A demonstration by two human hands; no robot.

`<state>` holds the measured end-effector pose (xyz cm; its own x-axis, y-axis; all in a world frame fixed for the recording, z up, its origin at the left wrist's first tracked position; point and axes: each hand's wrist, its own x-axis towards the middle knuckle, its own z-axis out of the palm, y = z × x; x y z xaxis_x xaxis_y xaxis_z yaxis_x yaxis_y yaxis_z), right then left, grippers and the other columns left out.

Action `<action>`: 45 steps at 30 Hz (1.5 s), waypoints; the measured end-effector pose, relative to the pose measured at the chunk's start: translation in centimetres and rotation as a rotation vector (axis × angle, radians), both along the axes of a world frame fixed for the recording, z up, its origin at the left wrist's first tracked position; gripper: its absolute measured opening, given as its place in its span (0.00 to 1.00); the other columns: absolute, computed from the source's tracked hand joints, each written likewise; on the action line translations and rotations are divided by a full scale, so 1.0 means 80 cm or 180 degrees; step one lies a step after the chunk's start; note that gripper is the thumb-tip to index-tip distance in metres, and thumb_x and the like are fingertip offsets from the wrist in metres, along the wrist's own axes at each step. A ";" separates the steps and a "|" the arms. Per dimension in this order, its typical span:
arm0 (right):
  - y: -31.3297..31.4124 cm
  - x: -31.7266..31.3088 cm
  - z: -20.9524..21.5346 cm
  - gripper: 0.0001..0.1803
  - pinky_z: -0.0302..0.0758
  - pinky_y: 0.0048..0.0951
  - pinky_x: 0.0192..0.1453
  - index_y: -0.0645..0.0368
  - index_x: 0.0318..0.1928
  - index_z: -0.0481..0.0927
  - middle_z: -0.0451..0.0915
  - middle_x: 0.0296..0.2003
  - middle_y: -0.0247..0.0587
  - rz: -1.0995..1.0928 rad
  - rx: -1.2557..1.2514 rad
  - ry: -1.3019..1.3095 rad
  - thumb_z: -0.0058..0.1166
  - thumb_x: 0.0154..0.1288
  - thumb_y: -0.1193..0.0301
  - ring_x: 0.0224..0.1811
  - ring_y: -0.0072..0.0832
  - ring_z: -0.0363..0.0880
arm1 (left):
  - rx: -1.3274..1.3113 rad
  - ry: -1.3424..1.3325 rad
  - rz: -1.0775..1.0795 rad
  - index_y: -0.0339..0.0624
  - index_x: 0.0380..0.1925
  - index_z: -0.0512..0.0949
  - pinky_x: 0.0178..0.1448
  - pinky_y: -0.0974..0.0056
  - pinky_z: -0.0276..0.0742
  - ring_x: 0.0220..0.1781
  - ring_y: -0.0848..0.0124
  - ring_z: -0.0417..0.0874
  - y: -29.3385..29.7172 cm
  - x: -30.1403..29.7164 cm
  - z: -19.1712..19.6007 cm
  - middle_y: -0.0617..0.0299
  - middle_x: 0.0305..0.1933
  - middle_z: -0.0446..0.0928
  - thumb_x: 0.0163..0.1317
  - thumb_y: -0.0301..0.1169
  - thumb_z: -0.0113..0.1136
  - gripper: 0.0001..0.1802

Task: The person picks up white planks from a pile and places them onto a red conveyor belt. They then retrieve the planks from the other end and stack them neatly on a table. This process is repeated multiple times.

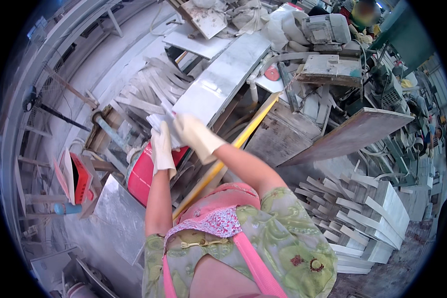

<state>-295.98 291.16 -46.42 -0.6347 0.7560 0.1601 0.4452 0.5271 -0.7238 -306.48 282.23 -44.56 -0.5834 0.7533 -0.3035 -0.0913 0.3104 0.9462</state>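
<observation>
Beyond the right hand point(196, 134) stretches a long, glossy white slab, its top a pale surface point(218, 74); to that hand's right, nearer the body, stands a big stack of pale flat strips point(377, 218). A yellow bar point(243, 136) slants just under the right forearm, and a red container point(143, 179) sits directly below and left of the left hand point(161, 146). Both hands wear cream gloves: the left appears closed around a small bundle of thin white strips point(154, 120), while the right is close beside it, too blurred to tell whether its fingers grip or merely touch. The bundle sits at the left hand's fingertips, in front of the body. Each strip looks light, smooth and fairly stiff, probably prone to chip or snap if it is stone or tile; the pale dust around would likely make it slippery. A hold along the long edges, near the middle, with the second hand steadying the far end, seems safest. No brand, label or writing is legible on the strips, the gloves or the container.
</observation>
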 end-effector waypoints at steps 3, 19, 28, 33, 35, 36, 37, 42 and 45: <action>0.003 0.004 0.024 0.22 0.75 0.54 0.48 0.67 0.41 0.79 0.81 0.36 0.68 0.0305 0.0182 0.0226 0.44 0.76 0.58 0.44 0.63 0.79 | -0.0057 0.0028 0.0208 0.28 0.70 0.63 0.58 0.54 0.82 0.60 0.51 0.81 0.018 -0.018 -0.010 0.35 0.65 0.74 0.70 0.60 0.52 0.46; 0.078 0.046 0.051 0.19 0.76 0.55 0.44 0.64 0.40 0.78 0.81 0.33 0.66 0.0421 0.0732 -0.0296 0.44 0.76 0.60 0.39 0.65 0.79 | 0.0298 0.0902 0.0440 0.30 0.67 0.66 0.68 0.48 0.71 0.66 0.43 0.77 0.020 0.007 0.029 0.31 0.64 0.74 0.54 0.55 0.66 0.49; 0.062 0.043 0.085 0.28 0.73 0.53 0.61 0.62 0.51 0.81 0.82 0.48 0.67 -0.0054 -0.0328 -0.0270 0.45 0.74 0.48 0.55 0.60 0.79 | -0.0806 0.1169 0.0324 0.30 0.70 0.60 0.66 0.44 0.73 0.61 0.38 0.80 0.064 0.018 0.019 0.29 0.58 0.78 0.60 0.61 0.57 0.51; 0.090 0.097 0.021 0.36 0.59 0.54 0.75 0.65 0.68 0.70 0.70 0.65 0.61 -0.0121 0.2396 -0.1047 0.52 0.70 0.50 0.67 0.57 0.68 | -0.1101 0.1412 0.0115 0.25 0.69 0.60 0.65 0.46 0.75 0.60 0.40 0.81 0.073 0.048 0.073 0.27 0.57 0.78 0.61 0.61 0.56 0.52; 0.103 0.086 0.007 0.33 0.62 0.53 0.73 0.67 0.66 0.71 0.73 0.61 0.63 0.0013 0.2578 -0.1057 0.51 0.72 0.54 0.66 0.57 0.69 | -0.1017 0.1444 0.0174 0.23 0.68 0.61 0.65 0.48 0.76 0.60 0.41 0.81 0.080 0.039 0.072 0.28 0.57 0.78 0.61 0.61 0.57 0.52; 0.114 0.086 0.019 0.31 0.63 0.52 0.72 0.68 0.65 0.72 0.73 0.60 0.63 0.0121 0.2504 -0.1323 0.50 0.72 0.56 0.65 0.57 0.70 | -0.0968 0.1454 0.0138 0.22 0.68 0.61 0.64 0.48 0.76 0.60 0.41 0.81 0.092 0.039 0.073 0.28 0.57 0.78 0.60 0.61 0.57 0.52; 0.121 0.083 0.034 0.30 0.64 0.51 0.71 0.68 0.64 0.72 0.74 0.59 0.63 0.0272 0.2369 -0.1580 0.49 0.72 0.57 0.65 0.56 0.70 | -0.0951 0.1487 0.0190 0.22 0.67 0.62 0.64 0.48 0.77 0.60 0.41 0.81 0.099 0.040 0.069 0.28 0.56 0.78 0.61 0.60 0.57 0.51; 0.151 0.073 0.044 0.15 0.77 0.55 0.47 0.64 0.39 0.79 0.81 0.33 0.65 -0.0195 0.0659 -0.0263 0.43 0.73 0.65 0.43 0.63 0.79 | -0.0861 0.1986 0.0121 0.23 0.65 0.64 0.64 0.46 0.76 0.59 0.39 0.81 0.108 0.035 0.032 0.27 0.56 0.78 0.60 0.60 0.60 0.49; 0.125 0.071 0.030 0.18 0.74 0.54 0.47 0.65 0.42 0.81 0.79 0.36 0.67 -0.0174 0.0159 0.0038 0.41 0.76 0.64 0.45 0.63 0.77 | -0.0673 0.1906 0.0267 0.27 0.67 0.63 0.65 0.45 0.74 0.62 0.38 0.78 0.123 0.040 0.034 0.27 0.58 0.76 0.58 0.57 0.66 0.50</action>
<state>-290.28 301.18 -44.00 -0.5905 0.7803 0.2059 0.4658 0.5379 -0.7026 -303.27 292.08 -41.84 -0.7523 0.6574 -0.0436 0.4021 0.5106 0.7600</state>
